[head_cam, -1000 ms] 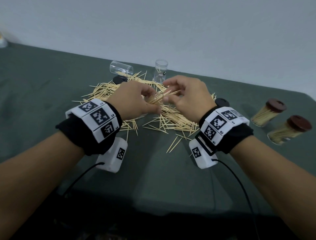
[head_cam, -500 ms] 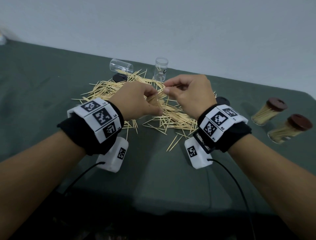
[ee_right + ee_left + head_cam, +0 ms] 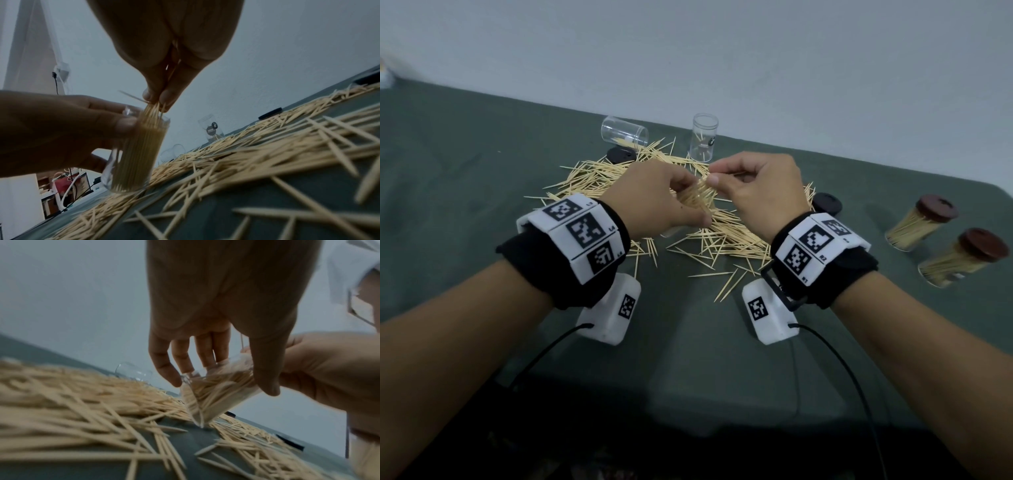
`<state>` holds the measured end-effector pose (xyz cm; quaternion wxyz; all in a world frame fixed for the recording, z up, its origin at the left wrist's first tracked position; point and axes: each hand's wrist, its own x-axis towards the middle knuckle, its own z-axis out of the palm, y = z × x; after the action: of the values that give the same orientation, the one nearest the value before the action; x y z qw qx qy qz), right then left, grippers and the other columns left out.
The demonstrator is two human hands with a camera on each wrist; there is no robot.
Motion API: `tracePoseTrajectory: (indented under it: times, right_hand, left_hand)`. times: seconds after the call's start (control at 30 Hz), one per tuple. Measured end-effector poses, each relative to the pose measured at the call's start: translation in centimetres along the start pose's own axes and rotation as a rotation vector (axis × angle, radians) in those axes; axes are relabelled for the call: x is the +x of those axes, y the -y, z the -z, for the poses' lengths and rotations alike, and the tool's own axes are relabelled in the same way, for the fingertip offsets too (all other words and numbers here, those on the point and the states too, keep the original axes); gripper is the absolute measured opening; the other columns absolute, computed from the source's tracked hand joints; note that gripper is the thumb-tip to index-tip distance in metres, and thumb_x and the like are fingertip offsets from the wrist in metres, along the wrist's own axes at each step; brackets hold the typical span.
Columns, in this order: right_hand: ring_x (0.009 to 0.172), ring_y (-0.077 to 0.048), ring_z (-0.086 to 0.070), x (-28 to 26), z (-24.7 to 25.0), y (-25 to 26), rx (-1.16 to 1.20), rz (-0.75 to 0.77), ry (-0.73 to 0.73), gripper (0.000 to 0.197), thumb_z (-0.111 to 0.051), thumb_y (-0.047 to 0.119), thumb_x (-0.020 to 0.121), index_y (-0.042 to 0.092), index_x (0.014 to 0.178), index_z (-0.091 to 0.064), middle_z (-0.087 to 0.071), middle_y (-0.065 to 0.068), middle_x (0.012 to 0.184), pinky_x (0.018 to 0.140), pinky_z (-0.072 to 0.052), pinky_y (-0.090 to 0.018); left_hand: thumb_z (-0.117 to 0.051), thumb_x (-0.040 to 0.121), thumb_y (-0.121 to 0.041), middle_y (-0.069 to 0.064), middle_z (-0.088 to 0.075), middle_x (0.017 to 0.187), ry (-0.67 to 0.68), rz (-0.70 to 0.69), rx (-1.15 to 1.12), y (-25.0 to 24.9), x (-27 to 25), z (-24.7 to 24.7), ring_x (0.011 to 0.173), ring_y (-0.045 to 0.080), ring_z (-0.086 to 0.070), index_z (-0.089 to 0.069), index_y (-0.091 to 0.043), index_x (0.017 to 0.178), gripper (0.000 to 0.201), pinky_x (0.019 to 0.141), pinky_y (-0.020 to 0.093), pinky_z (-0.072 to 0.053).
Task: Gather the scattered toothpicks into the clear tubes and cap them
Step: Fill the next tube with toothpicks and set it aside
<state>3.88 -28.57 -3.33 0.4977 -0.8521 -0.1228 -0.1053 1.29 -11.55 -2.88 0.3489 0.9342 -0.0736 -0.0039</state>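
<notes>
Our left fingers (image 3: 98, 104) and thumb are curling around a clear tube (image 3: 135, 155), gripping it near its rim while its base is resting tilted on the cloth (image 3: 482, 171). The tube is packed with toothpicks standing on end, and in the head view our left hand (image 3: 654, 202) is hiding most of it. Directly above the tube's mouth, the fingertips (image 3: 166, 97) of our right hand (image 3: 763, 192) are pressing together, pinching a small bundle (image 3: 152, 110) whose lower ends are going into the tube among the packed sticks. One stick is poking out sideways from the pinch, toward our left fingers.

Under and around both hands, the pile (image 3: 722, 236) of loose toothpicks is lying spread over the cloth, reaching out past our left fingers and back toward our right wrist. Just beyond the fingertips, an upright tube (image 3: 703, 142) is standing at the pile's far edge with only a few sticks in it. Beyond our left knuckles, another tube (image 3: 623, 132) is lying on its side with its mouth toward the pile, and a black cap (image 3: 621, 155) is sitting just beside it, partly under sticks. A second black cap (image 3: 827, 202) is lying just past our right knuckles. Well out to the right of our right hand, two filled tubes with brown caps (image 3: 917, 222) (image 3: 959, 258) are lying on their sides near each other.
</notes>
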Motion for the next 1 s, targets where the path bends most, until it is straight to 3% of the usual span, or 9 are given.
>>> tracePoseTrajectory:
  times: [0.07,0.17,0.27,0.33,0.47,0.63,0.77,0.9,1.0]
  right_hand:
    - [0.071,0.0,-0.068,-0.2,-0.1,-0.2,-0.026,0.016,0.004,0.009,-0.079,0.021,0.08,0.03,0.081,-0.075,-0.072,0.012,0.074,0.072,-0.056,-0.02]
    - [0.068,0.004,-0.063,-0.4,0.0,-0.1,-0.137,0.064,0.029,0.006,-0.078,0.024,0.081,0.029,0.085,-0.077,-0.069,0.016,0.075,0.064,-0.048,-0.01]
    - [0.072,0.004,-0.062,-0.2,0.5,-0.1,-0.228,0.099,0.085,0.006,-0.077,0.026,0.082,0.029,0.088,-0.077,-0.067,0.019,0.075,0.067,-0.046,-0.006]
    - [0.074,0.004,-0.061,-0.1,0.7,-0.1,-0.284,0.119,0.136,0.008,-0.075,0.023,0.084,0.028,0.09,-0.077,-0.067,0.019,0.076,0.067,-0.044,-0.004]
    - [0.073,-0.004,-0.059,0.2,0.9,-0.4,-0.355,0.194,0.203,0.01,-0.076,0.022,0.083,0.026,0.092,-0.078,-0.065,0.013,0.081,0.068,-0.042,-0.016]
    - [0.088,-0.014,-0.059,0.3,1.0,-0.6,-0.386,0.236,0.148,0.007,-0.078,0.032,0.079,0.031,0.083,-0.073,-0.061,0.008,0.093,0.082,-0.048,-0.032]
    - [0.084,-0.002,-0.059,0.3,1.4,-0.5,-0.348,0.153,0.213,0.004,-0.076,0.031,0.082,0.033,0.081,-0.072,-0.064,0.018,0.082,0.083,-0.047,-0.031]
    - [0.067,-0.006,-0.07,0.2,1.5,-0.4,-0.255,0.06,0.285,0.006,-0.073,0.023,0.086,0.028,0.084,-0.075,-0.07,0.008,0.074,0.071,-0.059,-0.034]
    - [0.066,-0.004,-0.067,0.3,1.5,-0.4,-0.304,0.083,0.256,0.006,-0.073,0.027,0.086,0.032,0.084,-0.074,-0.067,0.014,0.073,0.07,-0.056,-0.029]
  left_hand:
    - [-0.082,0.068,-0.05,-0.011,-0.071,0.096,0.0,0.007,-0.038,-0.1,-0.1,0.1,0.088,0.006,-0.066,-0.07,-0.028,0.108,0.048,0.066,0.014,-0.048]
    - [-0.081,0.069,-0.048,-0.015,-0.068,0.092,-0.037,0.028,-0.076,0.1,0.0,0.2,0.08,-0.004,-0.062,-0.069,-0.028,0.109,0.047,0.055,0.006,-0.04]
    - [-0.082,0.067,-0.048,-0.021,-0.062,0.087,-0.075,0.043,-0.08,0.3,0.2,0.3,0.076,-0.01,-0.055,-0.067,-0.028,0.113,0.052,0.05,-0.005,-0.032]
    - [-0.083,0.066,-0.048,-0.02,-0.063,0.088,-0.075,0.05,-0.075,0.3,0.2,0.3,0.076,-0.009,-0.056,-0.068,-0.03,0.111,0.051,0.05,-0.003,-0.034]
    - [-0.084,0.066,-0.049,-0.015,-0.068,0.1,-0.018,0.007,-0.041,0.0,-0.1,0.1,0.089,-0.003,-0.062,-0.069,-0.029,0.113,0.053,0.065,0.011,-0.042]
    - [-0.081,0.069,-0.048,-0.013,-0.071,0.092,0.022,-0.051,-0.051,-0.8,-0.7,0.2,0.089,0.005,-0.067,-0.07,-0.028,0.105,0.042,0.079,0.02,-0.051]
    - [-0.082,0.068,-0.048,-0.011,-0.072,0.093,0.039,-0.05,-0.083,-0.8,-0.7,0.2,0.088,0.006,-0.068,-0.07,-0.029,0.107,0.045,0.083,0.029,-0.055]
    - [-0.084,0.068,-0.046,-0.013,-0.071,0.095,0.03,-0.048,-0.088,-0.6,-0.6,0.0,0.089,0.003,-0.066,-0.07,-0.029,0.111,0.049,0.08,0.022,-0.053]
    - [-0.084,0.068,-0.046,-0.015,-0.067,0.1,0.0,-0.029,-0.067,-0.4,-0.4,0.1,0.088,-0.005,-0.06,-0.068,-0.029,0.115,0.052,0.068,0.012,-0.048]
